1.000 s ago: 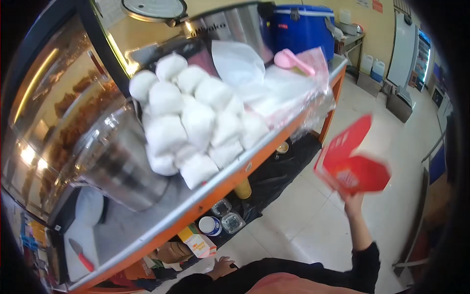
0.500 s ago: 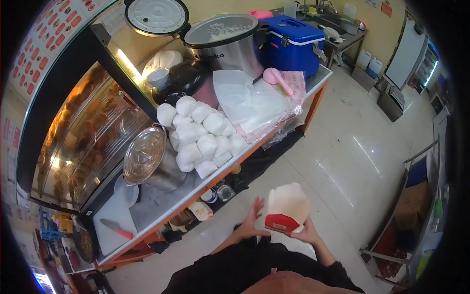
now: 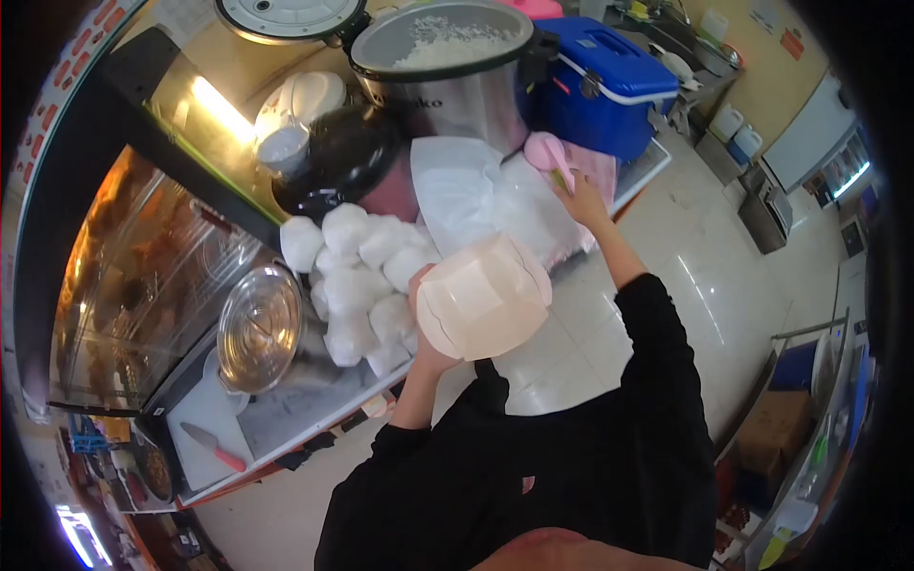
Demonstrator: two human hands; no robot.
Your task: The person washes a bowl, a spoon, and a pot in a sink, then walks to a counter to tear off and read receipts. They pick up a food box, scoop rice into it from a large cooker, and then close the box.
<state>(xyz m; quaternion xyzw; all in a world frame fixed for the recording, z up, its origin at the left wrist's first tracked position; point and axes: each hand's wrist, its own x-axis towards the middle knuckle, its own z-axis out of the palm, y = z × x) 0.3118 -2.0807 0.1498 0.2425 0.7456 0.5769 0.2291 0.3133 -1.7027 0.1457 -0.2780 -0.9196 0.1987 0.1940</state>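
Note:
My left hand [image 3: 426, 335] holds an opened paper food box [image 3: 484, 297], pale inside, up in front of me over the counter edge. My right hand [image 3: 582, 198] reaches forward and closes on the handle of a pink rice scoop [image 3: 546, 152] lying on plastic sheets [image 3: 476, 195]. An open steel rice cooker [image 3: 447, 57] with white rice stands just behind the scoop. A pile of white wrapped bundles [image 3: 362, 271] sits on the counter to the left of the box.
A blue cooler [image 3: 600, 81] stands right of the cooker. A lidded steel pot [image 3: 259, 328], a black pot [image 3: 345, 162], a glass warming case [image 3: 143, 276] and a red-handled knife [image 3: 211, 447] on a white board are at left. Tiled floor [image 3: 705, 285] lies to the right.
The box went from both hands at waist height to my left hand alone, raised and opened toward me. My right hand let go and reached out to the pink scoop.

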